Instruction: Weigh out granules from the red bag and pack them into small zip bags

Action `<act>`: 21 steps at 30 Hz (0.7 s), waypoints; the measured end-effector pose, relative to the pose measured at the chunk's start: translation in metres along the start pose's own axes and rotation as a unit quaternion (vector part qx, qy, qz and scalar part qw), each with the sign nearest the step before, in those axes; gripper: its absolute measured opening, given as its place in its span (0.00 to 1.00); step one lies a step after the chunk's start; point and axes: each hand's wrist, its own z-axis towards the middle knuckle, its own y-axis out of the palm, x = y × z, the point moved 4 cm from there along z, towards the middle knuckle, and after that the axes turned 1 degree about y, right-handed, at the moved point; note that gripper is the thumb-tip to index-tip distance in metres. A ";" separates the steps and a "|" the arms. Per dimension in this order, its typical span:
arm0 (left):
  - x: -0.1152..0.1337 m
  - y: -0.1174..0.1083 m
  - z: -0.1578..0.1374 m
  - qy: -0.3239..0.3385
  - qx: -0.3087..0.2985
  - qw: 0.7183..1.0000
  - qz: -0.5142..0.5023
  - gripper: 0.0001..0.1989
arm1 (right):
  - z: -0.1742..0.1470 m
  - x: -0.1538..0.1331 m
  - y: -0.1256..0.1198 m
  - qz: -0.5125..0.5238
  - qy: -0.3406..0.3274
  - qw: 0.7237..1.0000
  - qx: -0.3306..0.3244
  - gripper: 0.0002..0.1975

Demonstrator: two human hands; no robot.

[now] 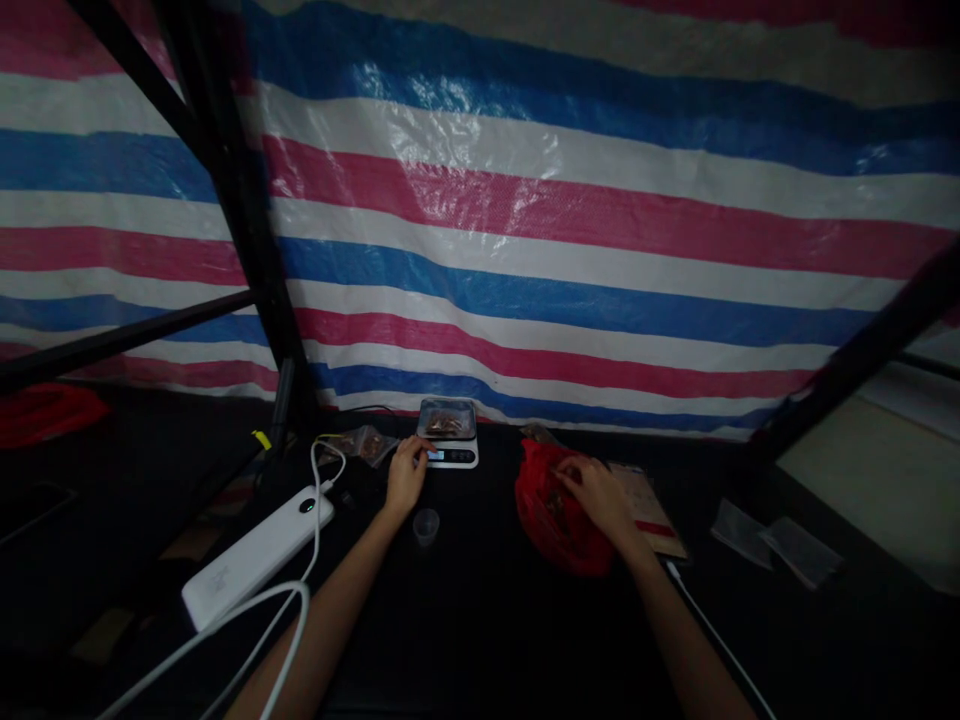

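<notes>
My left hand (407, 478) rests at the left front of a small white digital scale (469, 456), its fingers stretched out and touching the edge by the lit display. On the scale, a clear tray (424, 424) holds a heap of small coppery pieces (448, 424). My right hand (600, 492) is over the mouth of a red plastic bag (551, 530), thumb and fingertips brought together. Whatever is between those fingertips is too small and dark to make out. Inside the bag, some brownish contents show dimly. A small clear cup (426, 526) stands between my hands, nearer me than the scale.
Left of my left hand lie a white power bank (251, 560) with cables and clear bags of coppery pieces (369, 445). A brown packet (649, 510) is beside the red bag. Flat clear bags (802, 550) lie farther right. Striped sheeting (525, 250) hangs behind the dark table.
</notes>
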 end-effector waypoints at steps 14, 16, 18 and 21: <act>-0.001 -0.001 0.000 -0.007 0.019 1.000 -0.007 0.10 | 0.012 -0.072 -0.019 0.013 -0.036 0.999 0.038 0.13; 0.000 -0.002 0.000 -0.007 0.017 1.000 -0.006 0.10 | 0.029 -0.093 -0.002 0.074 -0.010 0.997 -0.015 0.14; 0.001 -0.003 -0.001 -0.006 0.018 1.000 -0.007 0.10 | 0.047 -0.110 0.018 0.120 0.031 0.991 -0.058 0.16; 0.003 -0.005 -0.001 -0.005 0.021 1.000 -0.009 0.10 | 0.070 -0.125 0.040 0.134 0.118 0.983 -0.053 0.18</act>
